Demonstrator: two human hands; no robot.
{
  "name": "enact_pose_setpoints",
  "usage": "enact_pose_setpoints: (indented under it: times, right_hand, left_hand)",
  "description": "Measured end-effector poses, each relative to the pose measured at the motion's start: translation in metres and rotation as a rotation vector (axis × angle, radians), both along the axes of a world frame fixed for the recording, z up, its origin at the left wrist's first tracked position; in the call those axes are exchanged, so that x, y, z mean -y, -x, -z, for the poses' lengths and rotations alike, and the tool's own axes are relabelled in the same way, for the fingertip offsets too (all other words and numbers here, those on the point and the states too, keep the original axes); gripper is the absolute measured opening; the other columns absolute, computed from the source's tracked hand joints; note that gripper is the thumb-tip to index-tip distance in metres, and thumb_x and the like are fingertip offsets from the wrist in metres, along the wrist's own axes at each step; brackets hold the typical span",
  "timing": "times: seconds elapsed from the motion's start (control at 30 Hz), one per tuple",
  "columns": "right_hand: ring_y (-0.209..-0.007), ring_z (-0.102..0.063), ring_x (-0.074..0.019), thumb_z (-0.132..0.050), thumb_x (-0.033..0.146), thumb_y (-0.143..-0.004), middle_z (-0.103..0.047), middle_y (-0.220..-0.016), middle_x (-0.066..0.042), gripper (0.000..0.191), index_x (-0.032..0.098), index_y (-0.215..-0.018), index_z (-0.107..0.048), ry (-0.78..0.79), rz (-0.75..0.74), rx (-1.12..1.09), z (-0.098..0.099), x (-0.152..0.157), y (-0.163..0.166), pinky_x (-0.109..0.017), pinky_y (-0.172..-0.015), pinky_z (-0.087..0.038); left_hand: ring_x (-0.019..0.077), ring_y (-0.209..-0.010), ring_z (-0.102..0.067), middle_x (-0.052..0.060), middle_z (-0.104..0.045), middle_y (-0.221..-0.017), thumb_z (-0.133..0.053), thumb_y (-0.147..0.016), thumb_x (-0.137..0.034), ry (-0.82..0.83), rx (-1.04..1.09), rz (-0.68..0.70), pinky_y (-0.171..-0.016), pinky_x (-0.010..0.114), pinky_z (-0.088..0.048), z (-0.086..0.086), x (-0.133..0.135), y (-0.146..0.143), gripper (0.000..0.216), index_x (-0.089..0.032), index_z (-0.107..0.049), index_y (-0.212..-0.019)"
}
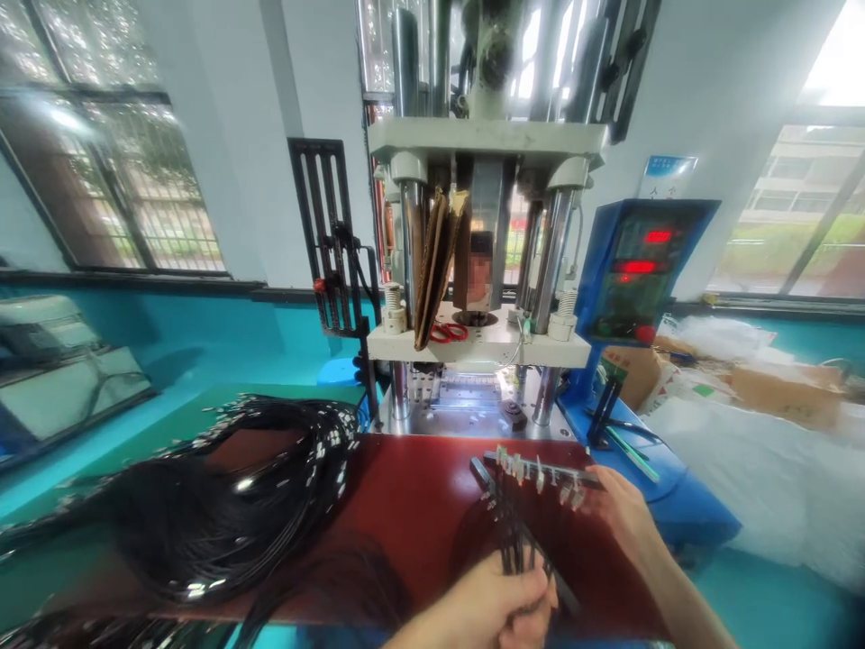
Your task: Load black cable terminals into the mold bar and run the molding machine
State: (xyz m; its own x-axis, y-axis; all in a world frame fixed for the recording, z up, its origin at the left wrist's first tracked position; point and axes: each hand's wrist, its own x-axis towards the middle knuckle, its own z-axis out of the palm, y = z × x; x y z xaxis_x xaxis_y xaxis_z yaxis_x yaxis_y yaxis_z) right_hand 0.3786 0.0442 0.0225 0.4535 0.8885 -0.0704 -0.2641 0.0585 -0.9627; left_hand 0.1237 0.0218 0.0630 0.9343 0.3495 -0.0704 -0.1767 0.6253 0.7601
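My left hand [496, 604] is closed around a bunch of thin black cables [514, 541] near the front edge of the red mat [412, 505]. Those cables fan up into a dark bar [541, 473] carrying a row of small pale connector ends. My right hand [618, 509] grips the right end of that bar, holding it just above the mat. Behind the bar stands a vertical press machine [483, 270] with chrome columns and a white platen.
A large heap of black cables with metal tips [230, 505] covers the left of the table. Red scissors [448, 332] and cardboard pieces [436, 261] rest on the platen. A blue control box [635, 270] with red digits stands right. Boxes and plastic bags [743, 397] lie beyond.
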Motion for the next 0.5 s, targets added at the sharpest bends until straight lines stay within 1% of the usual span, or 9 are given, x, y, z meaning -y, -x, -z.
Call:
enact_pose_setpoints:
  times: [0.07, 0.1, 0.17, 0.23, 0.3, 0.37, 0.4, 0.43, 0.5]
  right_hand:
    - [-0.064, -0.064, -0.0234, -0.068, 0.037, -0.064, -0.067, -0.072, -0.006, 0.037, 0.015, -0.090, -0.056, 0.055, -0.106, 0.119, 0.003, 0.007, -0.007, -0.036, -0.059, -0.051]
    - [-0.067, -0.063, -0.0236, -0.066, 0.036, -0.065, -0.067, -0.075, -0.006, 0.036, 0.015, -0.092, -0.057, 0.084, -0.146, 0.234, 0.003, 0.009, -0.012, -0.036, -0.063, -0.051]
    - [-0.074, -0.062, -0.0242, -0.062, 0.033, -0.065, -0.066, -0.080, -0.006, 0.029, 0.016, -0.088, -0.060, 0.127, -0.172, 0.549, 0.004, 0.011, -0.023, -0.037, -0.070, -0.049]
    - [-0.081, -0.059, -0.0257, -0.058, 0.028, -0.063, -0.065, -0.082, -0.007, 0.019, 0.018, -0.078, -0.063, 0.138, -0.173, 0.896, 0.006, 0.010, -0.031, -0.040, -0.078, -0.046]
    - [-0.087, -0.056, -0.0272, -0.054, 0.024, -0.062, -0.063, -0.087, -0.009, 0.015, 0.018, -0.072, -0.063, 0.115, -0.139, 1.184, 0.007, 0.006, -0.032, -0.043, -0.084, -0.041]
    - [-0.093, -0.053, -0.0278, -0.051, 0.023, -0.065, -0.062, -0.096, -0.011, 0.020, 0.017, -0.080, -0.064, 0.050, -0.097, 1.355, 0.007, 0.000, -0.023, -0.045, -0.087, -0.038]
    - [-0.096, -0.051, -0.0274, -0.049, 0.023, -0.069, -0.061, -0.100, -0.012, 0.024, 0.017, -0.087, -0.064, 0.012, -0.087, 1.396, 0.006, -0.004, -0.015, -0.044, -0.088, -0.037]
    - [-0.098, -0.050, -0.0266, -0.048, 0.025, -0.073, -0.060, -0.103, -0.012, 0.026, 0.016, -0.092, -0.063, -0.023, -0.092, 1.418, 0.005, -0.008, -0.005, -0.043, -0.089, -0.037]
    - [-0.097, -0.051, -0.0250, -0.047, 0.027, -0.077, -0.061, -0.100, -0.010, 0.023, 0.017, -0.091, -0.063, -0.064, -0.127, 1.433, 0.003, -0.016, 0.015, -0.039, -0.087, -0.038]
  left_hand:
    - [0.0027, -0.031, -0.021, -0.008, -0.034, -0.043, -0.062, -0.071, -0.043, 0.024, -0.006, 0.005, -0.034, 0.018, -0.008, -0.006, -0.002, 0.002, 0.032, -0.016, -0.046, -0.077]
    - [0.0027, -0.032, -0.020, -0.008, -0.034, -0.043, -0.061, -0.073, -0.042, 0.034, -0.010, -0.006, -0.034, 0.017, -0.009, -0.010, -0.002, 0.004, 0.030, -0.016, -0.046, -0.078]
    - [0.0028, -0.032, -0.019, -0.009, -0.033, -0.044, -0.059, -0.075, -0.040, 0.038, -0.002, -0.060, -0.033, 0.017, -0.010, -0.024, -0.005, 0.011, 0.028, -0.017, -0.046, -0.079]
    - [0.0027, -0.032, -0.018, -0.009, -0.032, -0.043, -0.059, -0.076, -0.039, 0.014, 0.035, -0.145, -0.032, 0.016, -0.010, -0.045, -0.011, 0.021, 0.026, -0.017, -0.046, -0.078]
    - [0.0024, -0.032, -0.017, -0.009, -0.031, -0.043, -0.059, -0.076, -0.038, -0.029, 0.077, -0.264, -0.032, 0.015, -0.012, -0.068, -0.020, 0.032, 0.024, -0.017, -0.047, -0.077]
    - [0.0022, -0.032, -0.016, -0.009, -0.031, -0.043, -0.058, -0.077, -0.037, -0.129, 0.084, -0.419, -0.033, 0.015, -0.013, -0.084, -0.036, 0.036, 0.023, -0.016, -0.048, -0.076]
    - [0.0023, -0.032, -0.018, -0.009, -0.033, -0.043, -0.057, -0.078, -0.038, -0.206, 0.060, -0.492, -0.033, 0.016, -0.015, -0.086, -0.047, 0.035, 0.023, -0.016, -0.049, -0.076]
    - [0.0028, -0.033, -0.022, -0.008, -0.036, -0.044, -0.054, -0.079, -0.039, -0.302, 0.007, -0.558, -0.034, 0.016, -0.019, -0.084, -0.059, 0.031, 0.024, -0.015, -0.050, -0.076]
    - [0.0058, -0.039, -0.037, -0.001, -0.050, -0.054, -0.044, -0.083, -0.040, -0.549, -0.200, -0.638, -0.041, 0.019, -0.031, -0.068, -0.083, 0.016, 0.030, -0.013, -0.053, -0.077]
